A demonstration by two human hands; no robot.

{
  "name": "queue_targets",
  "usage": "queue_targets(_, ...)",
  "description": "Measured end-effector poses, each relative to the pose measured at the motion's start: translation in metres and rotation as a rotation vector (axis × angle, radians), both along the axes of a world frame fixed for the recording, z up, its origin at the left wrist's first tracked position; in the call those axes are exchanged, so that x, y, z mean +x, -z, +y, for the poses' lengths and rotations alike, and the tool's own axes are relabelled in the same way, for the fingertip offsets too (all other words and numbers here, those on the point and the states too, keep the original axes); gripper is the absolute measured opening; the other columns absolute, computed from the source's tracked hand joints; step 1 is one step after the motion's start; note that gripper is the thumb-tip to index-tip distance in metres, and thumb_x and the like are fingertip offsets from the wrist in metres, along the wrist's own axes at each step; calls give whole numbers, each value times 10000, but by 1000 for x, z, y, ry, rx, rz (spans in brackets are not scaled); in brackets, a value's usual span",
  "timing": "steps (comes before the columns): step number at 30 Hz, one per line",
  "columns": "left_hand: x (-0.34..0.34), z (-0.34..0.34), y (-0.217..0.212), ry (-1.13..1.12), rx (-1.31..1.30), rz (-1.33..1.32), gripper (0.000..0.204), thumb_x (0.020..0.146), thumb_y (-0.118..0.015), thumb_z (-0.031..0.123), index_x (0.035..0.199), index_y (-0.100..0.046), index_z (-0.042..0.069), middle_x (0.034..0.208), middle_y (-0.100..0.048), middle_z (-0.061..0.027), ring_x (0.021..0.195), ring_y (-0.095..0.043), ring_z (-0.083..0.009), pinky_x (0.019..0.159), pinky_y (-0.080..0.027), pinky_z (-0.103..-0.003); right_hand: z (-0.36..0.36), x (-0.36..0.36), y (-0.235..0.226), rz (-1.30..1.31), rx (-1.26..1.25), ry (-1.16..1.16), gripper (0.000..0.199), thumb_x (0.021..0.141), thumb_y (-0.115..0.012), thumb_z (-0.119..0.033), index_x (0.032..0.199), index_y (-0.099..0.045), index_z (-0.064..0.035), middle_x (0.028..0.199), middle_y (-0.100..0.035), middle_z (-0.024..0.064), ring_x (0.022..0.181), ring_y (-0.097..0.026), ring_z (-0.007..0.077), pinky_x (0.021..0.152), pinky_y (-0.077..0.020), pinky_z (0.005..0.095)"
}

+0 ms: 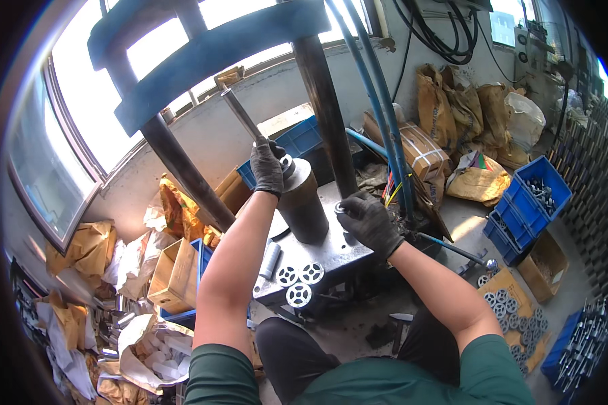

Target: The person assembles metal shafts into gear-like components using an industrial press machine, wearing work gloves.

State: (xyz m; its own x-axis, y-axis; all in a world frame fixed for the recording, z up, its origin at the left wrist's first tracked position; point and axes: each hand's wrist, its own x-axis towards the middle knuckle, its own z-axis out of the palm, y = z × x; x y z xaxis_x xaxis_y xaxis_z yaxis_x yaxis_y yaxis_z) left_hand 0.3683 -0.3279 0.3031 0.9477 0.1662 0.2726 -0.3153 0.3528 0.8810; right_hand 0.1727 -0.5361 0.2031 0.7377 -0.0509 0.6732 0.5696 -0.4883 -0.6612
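My left hand (267,167), in a black glove, grips the lower end of a long metal rod (240,113) that slants up and left over a dark steel cylinder (302,199) standing on the press table (338,251). A small round metal part sits on the cylinder's top, right by that hand. My right hand (369,220), also gloved, pinches a small silvery ring (339,208) just right of the cylinder. Three perforated metal discs (299,281) lie at the table's front edge, with a short silver cylinder (269,260) beside them.
Two dark press columns (327,108) rise to a blue crosshead (209,50). Blue hoses (385,115) hang at right. Blue crates (528,202) of parts, more discs on cardboard (513,314), brown sacks (452,101) and torn paper packaging (142,283) crowd the floor.
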Motion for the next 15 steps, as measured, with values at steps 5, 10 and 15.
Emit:
queue_targets(5,-27,15,-24,38,-212,-240,482,1034,-572,586,939,-551,114,631,-517,-69,540,-565,-202,467,-505,-358,34,81,-43,-151,-217,129,159,907,-752,-222,991,-773,-87,1070,-729,119,1014,-678,315,914,-544,435)
queue_targets(10,-44,19,-52,-86,-335,-254,442,1026,-570,544,904,-559,120,673,-583,-56,582,-609,-209,518,-537,-366,60,112,-57,6,-456,274,145,950,-673,-214,977,-778,-119,1110,-732,94,1063,-666,318,957,-535,429)
queue_targets(15,-56,-3,-60,-103,-434,-147,496,1005,-572,582,920,-569,93,659,-571,-60,576,-590,-214,512,-530,-369,38,45,-43,-145,-310,221,146,916,-666,-180,992,-764,-104,1077,-732,120,1023,-679,334,941,-545,458)
